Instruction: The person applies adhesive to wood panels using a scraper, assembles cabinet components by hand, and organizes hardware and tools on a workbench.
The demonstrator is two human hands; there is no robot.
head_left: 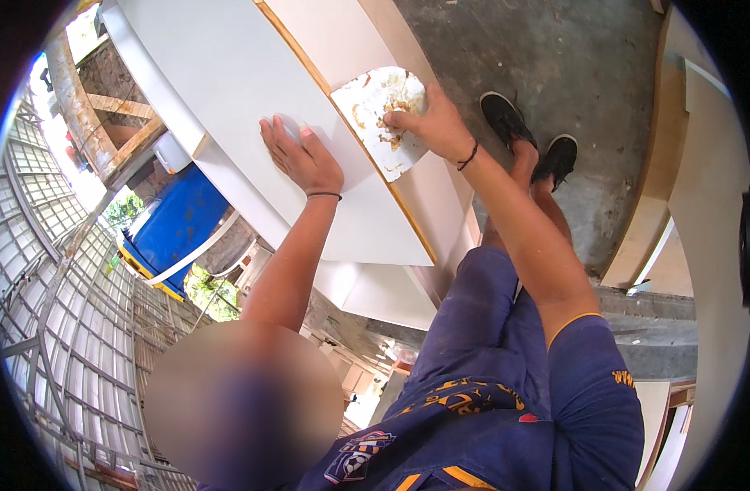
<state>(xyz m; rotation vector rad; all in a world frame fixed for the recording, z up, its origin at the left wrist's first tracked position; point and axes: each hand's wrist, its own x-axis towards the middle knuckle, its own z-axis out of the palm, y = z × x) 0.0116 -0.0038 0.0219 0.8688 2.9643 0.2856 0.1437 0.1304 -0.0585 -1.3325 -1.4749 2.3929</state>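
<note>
The right hand [444, 127] is the nearer one to the flat white piece [373, 102], being clamped on it: the thumb presses on the smeared upper face while the other fingers wrap the outer rim, mostly out of sight. The left hand [308, 159] holds nothing; it rests palm down with fingers spread on the white surface [227, 74], apart from the right, and the piece lies to its right and slightly farther from the body.

The piece is over the surface's right edge, a bare wood-coloured strip [411, 221], well up from the near right corner. Its long axis runs roughly along that edge, its inner side close to the strip; whether it touches the strip, I cannot tell. It is thin and white, rounded at the far end and narrower at the near one, with amber and brown smears, thickest around the thumb, and a few reddish marks.

Past the right edge, a pale panel [444, 200] lies lower down, then dark shoes [506, 123] on the grey floor [604, 82]. Beyond the surface's left edge stand a large blue container [182, 213] and, farther off, a barred metal wall [31, 245].
</note>
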